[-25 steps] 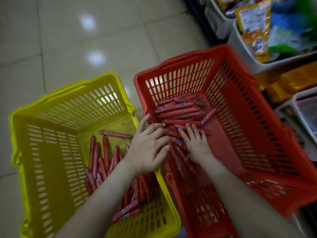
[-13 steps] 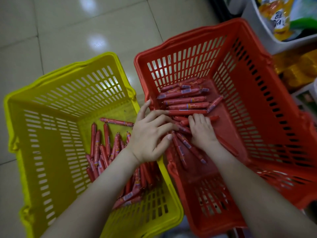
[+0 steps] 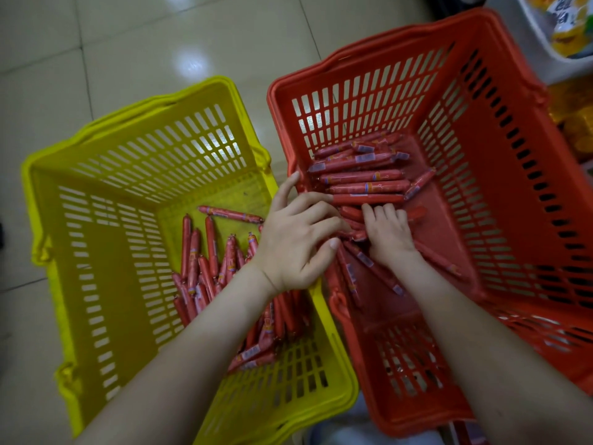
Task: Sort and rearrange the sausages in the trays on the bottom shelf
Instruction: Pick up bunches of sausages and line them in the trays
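Head view looks down on a pale tiled floor [image 3: 128,43] where two slotted plastic baskets stand side by side, touching. The red basket [image 3: 500,162] on the right holds stacked sausages [image 3: 362,178] lying crosswise in a neat row at its far end, with a few loose ones nearer. The yellow basket [image 3: 106,252] holds jumbled sausages [image 3: 205,268] along its right side. Both hands are in the red basket: the left hand [image 3: 295,245] reaches over the rim, fingers spread and bent among the loose ones, possibly gripping one, though I cannot tell. The right hand [image 3: 391,239] lies palm down, fingers flat on them.
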Demonstrator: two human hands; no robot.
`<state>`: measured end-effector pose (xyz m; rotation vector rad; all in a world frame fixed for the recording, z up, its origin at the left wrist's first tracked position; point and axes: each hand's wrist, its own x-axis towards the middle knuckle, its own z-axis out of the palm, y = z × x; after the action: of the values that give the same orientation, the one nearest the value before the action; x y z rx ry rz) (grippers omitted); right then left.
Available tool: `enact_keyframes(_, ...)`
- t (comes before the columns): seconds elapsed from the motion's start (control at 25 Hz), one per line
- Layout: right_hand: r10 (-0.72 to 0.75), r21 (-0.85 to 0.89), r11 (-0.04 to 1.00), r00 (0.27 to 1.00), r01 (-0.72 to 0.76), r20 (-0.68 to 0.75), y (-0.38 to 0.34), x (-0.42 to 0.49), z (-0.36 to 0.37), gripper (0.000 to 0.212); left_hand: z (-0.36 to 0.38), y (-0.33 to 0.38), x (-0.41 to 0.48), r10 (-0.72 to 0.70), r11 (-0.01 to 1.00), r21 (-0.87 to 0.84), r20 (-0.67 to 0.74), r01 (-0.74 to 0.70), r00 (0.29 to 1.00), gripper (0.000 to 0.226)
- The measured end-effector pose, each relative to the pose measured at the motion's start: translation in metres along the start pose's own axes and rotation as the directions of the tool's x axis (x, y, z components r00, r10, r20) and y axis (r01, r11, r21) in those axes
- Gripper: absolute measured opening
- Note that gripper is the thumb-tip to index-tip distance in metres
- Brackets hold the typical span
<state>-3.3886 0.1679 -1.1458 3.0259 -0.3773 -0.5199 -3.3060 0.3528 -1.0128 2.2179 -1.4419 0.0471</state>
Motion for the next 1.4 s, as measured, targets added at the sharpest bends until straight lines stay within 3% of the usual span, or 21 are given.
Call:
enact_keyframes(0.12, -0.009, 0.035, 0.999, 1.0, 0.01, -0.03, 0.005, 0.0, 0.002, 0.053, 0.002, -0.002, 0.0, 0.007, 1.0, 0.003, -0.022, -0.007, 1.0, 0.059)
enact_keyframes(0.28, 0.005, 0.091, 0.996, 0.998, -0.01, 0.061, 0.005, -0.012, 0.002, 0.037, 0.003, -0.004, -0.003, 0.026, 1.0, -0.01, -0.037, -0.026, 0.999, 0.056)
enact_keyframes(0.44, 0.131, 0.211, 0.969, 0.991, -0.131, 0.018, 0.021, -0.041, -0.042, 0.039, 0.001, -0.004, -0.005, -0.018, 0.999, 0.053, 0.106, 0.012, 0.994, 0.05)
enact_keyframes(0.56, 0.317, 0.577, 0.781, 0.948, -0.24, -0.034, 0.048, -0.088, -0.13, 0.047, -0.014, 0.007, -0.003, -0.11, 0.993, 0.071, 0.251, 0.095, 0.962, 0.06)
enact_keyframes(0.64, 0.455, 0.76, 0.597, 0.889, -0.258, -0.056, 0.066, -0.132, -0.194, 0.047, -0.035, 0.036, 0.02, -0.26, 0.954, -0.076, 0.269, 0.29, 0.927, 0.072)
enact_keyframes(0.72, 0.541, 0.86, 0.454, 0.839, -0.234, -0.057, 0.081, -0.182, -0.249, 0.045, -0.077, 0.095, 0.054, -0.376, 0.824, -0.34, 0.274, 0.454, 0.885, 0.051)
enact_keyframes(0.84, 0.575, 0.963, 0.231, 0.818, -0.14, -0.019, 0.088, -0.273, -0.319, 0.016, -0.156, 0.214, 0.087, -0.233, 0.562, -0.725, 0.323, 0.398, 0.917, 0.032)
enact_keyframes(1.0, 0.503, 0.999, 0.042, 0.864, -0.021, -0.003, 0.068, -0.405, -0.368, 0.014, -0.219, 0.347, 0.074, 0.048, 0.309, -0.859, 0.443, 0.409, 0.895, 0.016)
enact_keyframes(1.16, 0.57, 0.99, -0.118, 0.822, 0.08, 0.002, 0.052, -0.517, -0.362, 0.013, -0.222, 0.439, 0.028, 0.121, 0.321, -0.839, 0.497, 0.44, 0.859, 0.008)
enact_keyframes(1.24, 0.635, 0.978, -0.183, 0.772, 0.096, 0.043, 0.05, -0.565, -0.347, 0.012, -0.216, 0.476, 0.008, 0.154, 0.306, -0.782, 0.604, 0.543, 0.782, 0.018)
enact_keyframes(1.4, 0.741, 0.948, -0.3, 0.652, 0.108, 0.16, 0.045, -0.651, -0.307, 0.039, -0.2, 0.541, -0.032, 0.283, 0.356, -0.665, 0.747, 0.657, 0.602, 0.024)
